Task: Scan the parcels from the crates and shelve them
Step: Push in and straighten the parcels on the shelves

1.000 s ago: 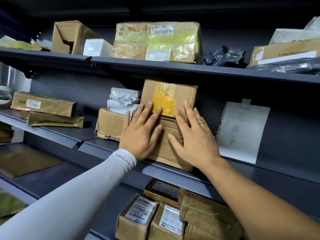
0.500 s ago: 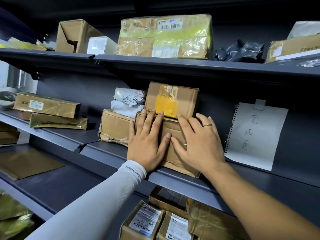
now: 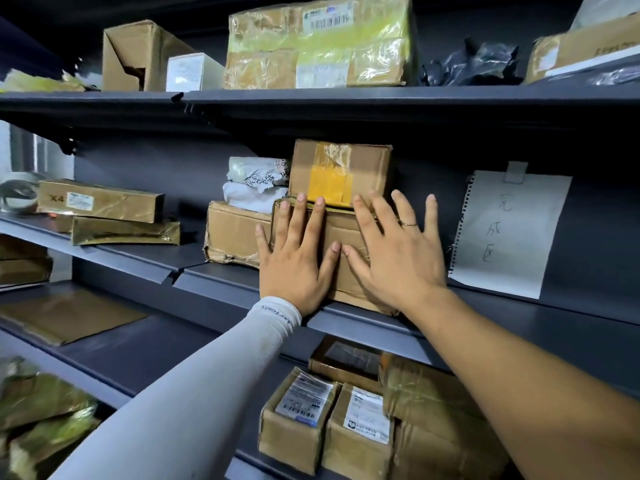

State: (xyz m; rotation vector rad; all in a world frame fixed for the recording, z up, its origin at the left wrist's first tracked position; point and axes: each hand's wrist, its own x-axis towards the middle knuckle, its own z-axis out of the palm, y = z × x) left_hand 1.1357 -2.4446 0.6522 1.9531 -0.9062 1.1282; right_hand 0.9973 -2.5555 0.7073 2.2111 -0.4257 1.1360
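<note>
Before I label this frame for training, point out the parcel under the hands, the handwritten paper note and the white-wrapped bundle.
Parcel under the hands point(image 3: 346, 268): head view, brown front face between the thumbs.
Handwritten paper note point(image 3: 509, 237): head view, middle of the sheet.
White-wrapped bundle point(image 3: 254, 199): head view, lower white wrapping.

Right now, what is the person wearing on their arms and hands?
The left arm wears a long pale grey sleeve with small lettering near the cuff. The right arm is bare. The right hand has a thin ring on one finger. The left hand wears nothing.
</note>
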